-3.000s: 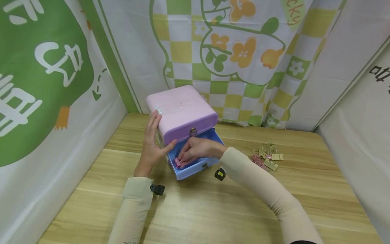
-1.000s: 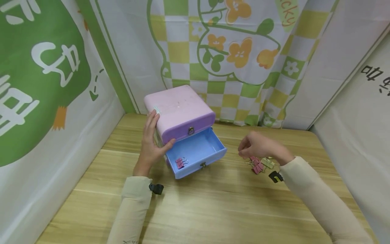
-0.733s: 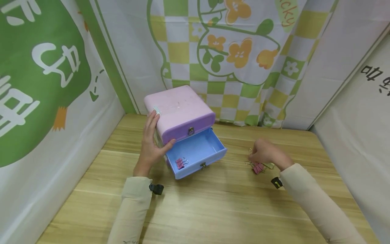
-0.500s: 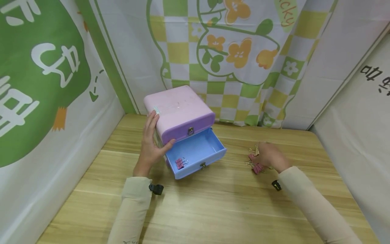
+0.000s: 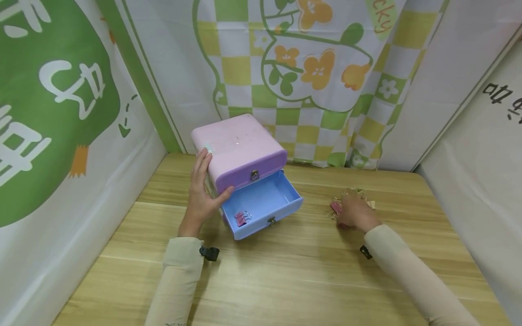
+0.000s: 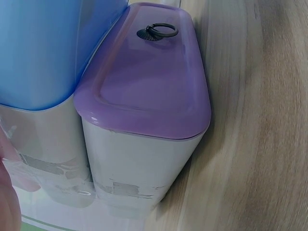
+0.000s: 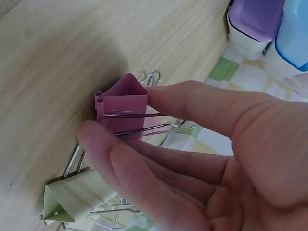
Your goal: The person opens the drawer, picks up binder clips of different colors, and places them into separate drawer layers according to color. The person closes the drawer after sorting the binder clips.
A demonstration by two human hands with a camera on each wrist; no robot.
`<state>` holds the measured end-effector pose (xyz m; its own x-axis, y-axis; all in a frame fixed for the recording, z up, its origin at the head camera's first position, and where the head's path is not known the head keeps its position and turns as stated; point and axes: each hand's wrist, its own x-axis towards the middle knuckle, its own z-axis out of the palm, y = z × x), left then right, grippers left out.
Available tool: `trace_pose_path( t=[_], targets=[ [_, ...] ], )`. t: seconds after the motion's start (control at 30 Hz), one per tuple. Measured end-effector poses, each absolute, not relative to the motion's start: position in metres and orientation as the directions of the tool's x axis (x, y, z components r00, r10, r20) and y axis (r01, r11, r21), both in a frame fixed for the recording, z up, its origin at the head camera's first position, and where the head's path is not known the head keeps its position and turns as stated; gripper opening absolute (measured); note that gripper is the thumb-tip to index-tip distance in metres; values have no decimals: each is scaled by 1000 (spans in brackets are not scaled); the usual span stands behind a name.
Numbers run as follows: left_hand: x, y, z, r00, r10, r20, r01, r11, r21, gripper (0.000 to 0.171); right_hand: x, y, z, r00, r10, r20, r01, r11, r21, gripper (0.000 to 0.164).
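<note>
My left hand (image 5: 200, 199) rests against the left side of a small drawer box (image 5: 240, 136), fingers straight, thumb near the front corner. The blue middle drawer (image 5: 267, 195) is pulled out, and pink binder clips (image 5: 241, 218) lie in its front left corner. Off to the right, my right hand (image 5: 355, 212) is down at a pile of binder clips on the table. In the right wrist view, its thumb and fingers pinch a pink binder clip (image 7: 127, 108) with silver wire handles. A pale green binder clip (image 7: 77, 195) lies just below those fingers.
A purple-fronted bottom drawer (image 6: 149, 82) with a ring pull is closed below the blue one. Pale gold clips (image 5: 359, 192) show behind the right hand. Behind the wooden table (image 5: 285, 276) hangs a checkered curtain (image 5: 293, 122); fabric walls stand at both sides.
Three seconds ago my right hand was in the blue drawer with a pink clip, which now lies there. The hand has moved right to the pile. My left hand stays on the box.
</note>
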<state>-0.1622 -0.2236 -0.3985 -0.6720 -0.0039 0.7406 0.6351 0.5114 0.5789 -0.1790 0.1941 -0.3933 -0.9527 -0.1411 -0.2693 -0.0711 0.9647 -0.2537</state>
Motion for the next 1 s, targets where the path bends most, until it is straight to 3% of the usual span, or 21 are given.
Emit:
trace_pose_path(
  t=[0.37,0.6,0.87,1.0],
  targets=[
    [-171,-227,-406,-666,-6,746,632,526,569,98,-183,208,-397,-943,-219,-252,-130,936,-326,21],
    [-170,-229,-406,-677,-7,736,626,520,581,101,-187,219,-396,-921,-267,-284,-157,921,-356,31],
    [-155,-220,-389,-665,-12,746,651,480,588,97,-193,238,-400,-848,-369,-380,-95,811,-577,14],
    [-148,-216,-382,-655,-9,756,663,473,580,96,-195,245,-409,-799,-413,-438,13,716,-698,22]
  ],
)
